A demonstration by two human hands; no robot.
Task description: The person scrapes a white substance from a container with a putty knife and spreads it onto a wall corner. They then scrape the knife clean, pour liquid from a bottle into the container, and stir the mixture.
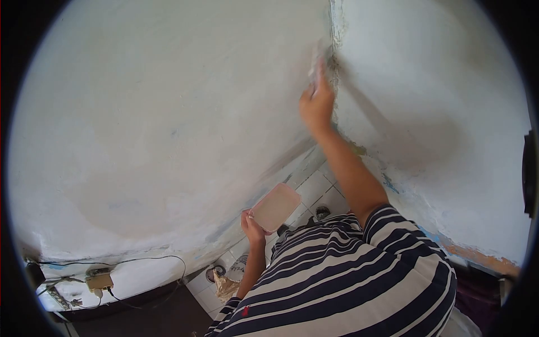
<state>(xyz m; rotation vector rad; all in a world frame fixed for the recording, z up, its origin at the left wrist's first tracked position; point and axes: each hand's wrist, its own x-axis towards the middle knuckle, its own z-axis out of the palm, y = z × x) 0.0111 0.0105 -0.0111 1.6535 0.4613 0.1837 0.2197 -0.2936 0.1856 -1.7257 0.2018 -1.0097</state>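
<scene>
My right hand is raised to the wall corner, its fingers closed round a pale, flat tool blurred by motion. The tool's blade is close to the left wall; whether it touches cannot be told. Lower down, my left hand grips the edge of a pink rectangular tub holding a smooth greyish-beige paste. The left wall has uneven, patchy grey and white areas. Rough, crumbly material lines the corner beside my right hand.
White floor tiles lie below the tub. A power socket box with black cables is at lower left, above a dark surface. A crumpled tan bag lies on the floor. The right wall's lower edge is chipped.
</scene>
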